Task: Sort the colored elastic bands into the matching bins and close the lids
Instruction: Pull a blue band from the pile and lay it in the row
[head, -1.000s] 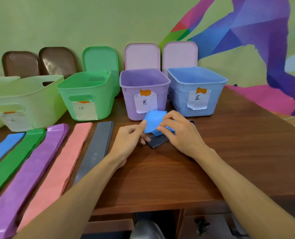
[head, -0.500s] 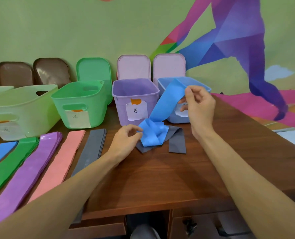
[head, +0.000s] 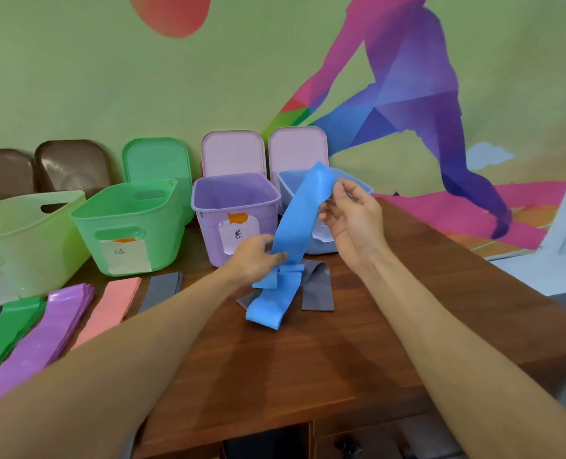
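Note:
A blue elastic band is stretched upward between my hands. My right hand pinches its top end in front of the open blue bin. My left hand grips the band lower down, near the purple bin. The band's loose end droops onto the table over a grey band. Flat stacks of green, purple, pink and grey bands lie at the left.
A green bin and a pale green bin stand at the left. Lids lean on the wall behind: two brown, one green, two pink. The wooden table ends near my body.
My right hand has lifted the band's end higher, unfolding the bundle. My left hand rose off the table and now grips the band mid-length; the tail hangs down.

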The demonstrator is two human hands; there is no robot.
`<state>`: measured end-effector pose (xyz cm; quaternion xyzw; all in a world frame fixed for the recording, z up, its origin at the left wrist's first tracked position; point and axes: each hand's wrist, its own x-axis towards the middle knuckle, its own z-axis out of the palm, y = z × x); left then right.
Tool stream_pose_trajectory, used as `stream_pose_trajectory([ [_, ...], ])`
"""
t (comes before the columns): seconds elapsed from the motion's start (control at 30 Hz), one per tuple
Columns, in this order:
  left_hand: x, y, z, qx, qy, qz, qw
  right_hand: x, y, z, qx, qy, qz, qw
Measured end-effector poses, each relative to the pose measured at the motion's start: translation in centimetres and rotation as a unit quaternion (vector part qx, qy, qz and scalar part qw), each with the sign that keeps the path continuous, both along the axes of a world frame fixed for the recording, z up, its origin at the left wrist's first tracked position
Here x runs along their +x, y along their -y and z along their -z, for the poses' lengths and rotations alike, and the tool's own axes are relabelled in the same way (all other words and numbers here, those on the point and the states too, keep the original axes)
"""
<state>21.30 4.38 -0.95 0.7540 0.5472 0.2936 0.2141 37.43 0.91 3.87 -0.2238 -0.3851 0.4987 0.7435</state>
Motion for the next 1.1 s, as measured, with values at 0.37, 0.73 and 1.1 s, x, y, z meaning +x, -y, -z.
stream_pose_trajectory([
  [0.37, 1.1, -0.4, -3.5, 0.047, 0.198, -0.009, 0.979, 1.7, -1.2, 1.6, -0.048, -0.125, 0.036, 0.990],
  [0.73, -4.1, 2.5, -5.2, -0.050, 0.059, 0.000, 0.997, 0.6, -1.0, 2.7, -0.165, -0.066, 0.122, 0.976],
  [1.1, -10.8, 9.9, -5.3, -0.187, -0.121, -0.032, 0.974, -3.7, 0.5, 2.0, -0.138, 0.305, 0.231, 0.914],
])
